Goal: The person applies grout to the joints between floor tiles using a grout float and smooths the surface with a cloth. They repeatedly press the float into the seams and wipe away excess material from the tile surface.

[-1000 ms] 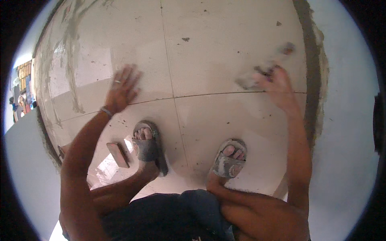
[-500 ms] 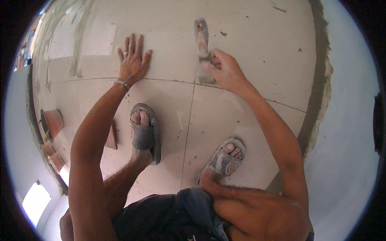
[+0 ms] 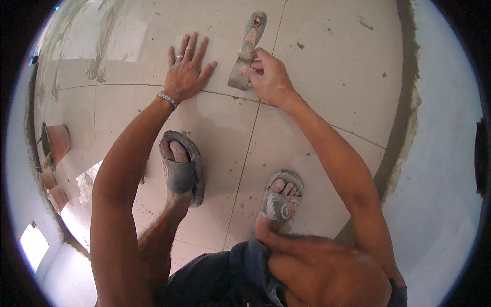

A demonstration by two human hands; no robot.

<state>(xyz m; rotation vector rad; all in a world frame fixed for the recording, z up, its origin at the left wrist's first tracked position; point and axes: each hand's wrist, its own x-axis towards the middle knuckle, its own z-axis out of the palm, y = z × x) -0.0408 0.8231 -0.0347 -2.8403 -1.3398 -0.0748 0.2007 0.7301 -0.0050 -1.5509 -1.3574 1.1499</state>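
My left hand (image 3: 184, 70) lies flat on the beige tiled floor (image 3: 215, 128), its fingers spread, with a ring on one finger and a bracelet at the wrist. To its right, my right hand (image 3: 269, 75) pinches a putty knife (image 3: 238, 77) by one side of its blade. The knife's dusty dark handle points away from me, and its broad end is close to the tile joint (image 3: 225, 95). Whether the blade's edge touches the floor cannot be told. Both hands are beyond my sandalled feet.
A mortar-coloured strip (image 3: 401, 117) runs along the white wall (image 3: 445, 153) at right. Grey smears (image 3: 101, 41) mark the tiles at far left. Nearer on the left are a reddish container (image 3: 59, 141) and reddish pieces (image 3: 57, 197). Small crumbs dot the floor.
The putty knife and my right hand have moved left and slightly away, across the tile joint. My left hand stays flat, a little further right. The view has shifted slightly.
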